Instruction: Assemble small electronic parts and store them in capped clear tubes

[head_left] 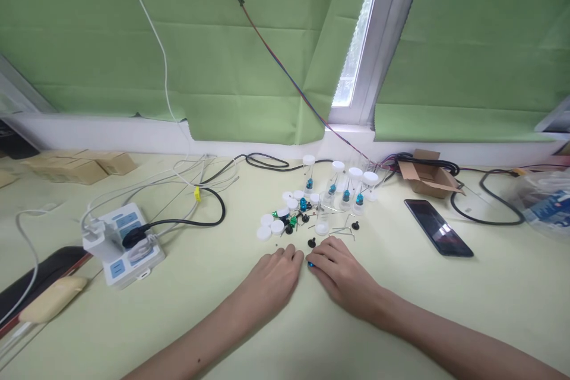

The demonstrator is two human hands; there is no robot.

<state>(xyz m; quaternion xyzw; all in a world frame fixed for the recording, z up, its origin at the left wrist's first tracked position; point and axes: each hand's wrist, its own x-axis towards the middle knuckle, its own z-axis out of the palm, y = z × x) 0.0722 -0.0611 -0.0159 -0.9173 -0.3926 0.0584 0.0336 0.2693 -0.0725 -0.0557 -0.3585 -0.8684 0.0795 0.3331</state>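
Note:
My right hand rests low over the table, fingers closed on a small blue part that is mostly hidden under them. Just beside it, my left hand has its fingers curled together; whatever may be in them is out of sight. A black disc-headed piece lies just beyond my fingertips. Farther off are several white round caps, small green pieces, another blue part and thin bent metal rods. Several clear tubes with white caps stand upright behind them, blue parts inside.
A power strip with plugs and cables sits on the left, near cardboard boxes. To the right lie a phone, an open small carton and a plastic bag. Black cable loops beside the bag.

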